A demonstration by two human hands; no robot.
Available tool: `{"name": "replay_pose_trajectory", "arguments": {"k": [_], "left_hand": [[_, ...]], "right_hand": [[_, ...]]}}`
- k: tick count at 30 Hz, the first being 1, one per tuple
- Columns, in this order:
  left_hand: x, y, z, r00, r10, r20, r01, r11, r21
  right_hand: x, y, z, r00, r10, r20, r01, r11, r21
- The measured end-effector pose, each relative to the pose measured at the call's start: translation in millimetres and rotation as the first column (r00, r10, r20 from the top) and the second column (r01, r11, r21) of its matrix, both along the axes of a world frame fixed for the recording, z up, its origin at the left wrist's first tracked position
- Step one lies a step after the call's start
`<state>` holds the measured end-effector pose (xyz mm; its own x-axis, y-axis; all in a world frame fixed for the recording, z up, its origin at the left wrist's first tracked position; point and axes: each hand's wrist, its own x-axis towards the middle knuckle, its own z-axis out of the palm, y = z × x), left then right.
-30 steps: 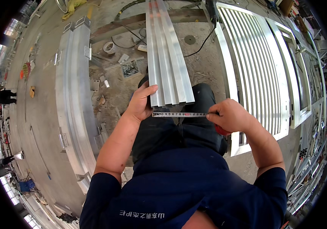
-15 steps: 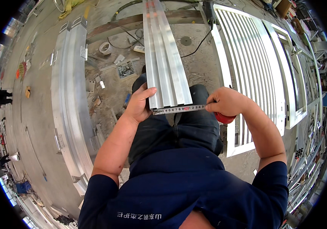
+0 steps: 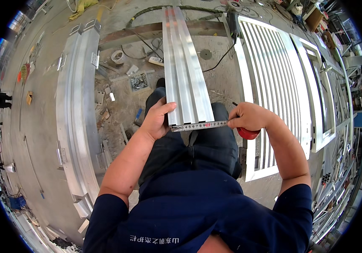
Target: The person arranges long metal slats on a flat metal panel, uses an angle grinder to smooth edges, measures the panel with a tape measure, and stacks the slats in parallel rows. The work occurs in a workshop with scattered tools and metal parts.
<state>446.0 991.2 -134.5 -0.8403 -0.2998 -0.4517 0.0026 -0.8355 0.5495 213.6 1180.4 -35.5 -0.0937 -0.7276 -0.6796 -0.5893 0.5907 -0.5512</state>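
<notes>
A long ribbed aluminium profile (image 3: 186,76) stretches away from me, its near end above my thighs. My left hand (image 3: 157,118) grips the near left corner, thumb on top and the other fingers mostly hidden beneath. Across the cut end lies the pulled-out blade of a tape measure (image 3: 198,126), spanning the profile's width and reaching past its right corner. My right hand (image 3: 252,114) is closed on the tape measure, pinching the blade at the right, with the red case showing below the fingers. The blade's left tip sits beside my left hand.
At the left stands a long stack of aluminium profiles (image 3: 77,114). A white slatted panel (image 3: 269,173) is on the right, with a black power tool (image 3: 233,23) at its far corner. A cable, a white tub (image 3: 117,56) and a tray of screws (image 3: 139,82) are on the floor ahead.
The view has shifted slightly, and the profile's near end and the tape sit a little lower in it. Both hands keep the same grips.
</notes>
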Motion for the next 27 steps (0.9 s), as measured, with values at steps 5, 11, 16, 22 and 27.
{"name": "replay_pose_trajectory", "arguments": {"k": [5, 11, 16, 22, 27], "left_hand": [[0.7, 0.0, -4.9, 0.999, 0.003, -0.049, -0.003, 1.0, 0.004], [0.3, 2.3, -2.4, 0.999, 0.019, -0.039, -0.019, 1.0, -0.01], [-1.1, 2.4, -2.6, 0.999, 0.022, -0.042, -0.022, 1.0, -0.009], [2.3, -0.1, -5.7, 0.999, 0.011, -0.052, -0.01, 1.0, 0.006], [0.8, 0.1, -0.7, 0.998, 0.022, -0.056, -0.021, 1.0, 0.013]], "right_hand": [[0.1, 1.0, -0.4, 1.0, -0.008, -0.013, 0.008, 1.0, 0.005], [-1.5, 0.5, 1.4, 1.0, 0.012, -0.009, -0.012, 1.0, -0.019], [-3.1, 1.0, -0.5, 1.0, -0.008, 0.022, 0.009, 1.0, -0.02], [-9.3, 4.2, -0.7, 0.988, -0.101, 0.118, 0.108, 0.993, -0.054], [-7.2, 7.1, 1.5, 0.998, -0.026, 0.065, 0.03, 0.997, -0.065]]}}
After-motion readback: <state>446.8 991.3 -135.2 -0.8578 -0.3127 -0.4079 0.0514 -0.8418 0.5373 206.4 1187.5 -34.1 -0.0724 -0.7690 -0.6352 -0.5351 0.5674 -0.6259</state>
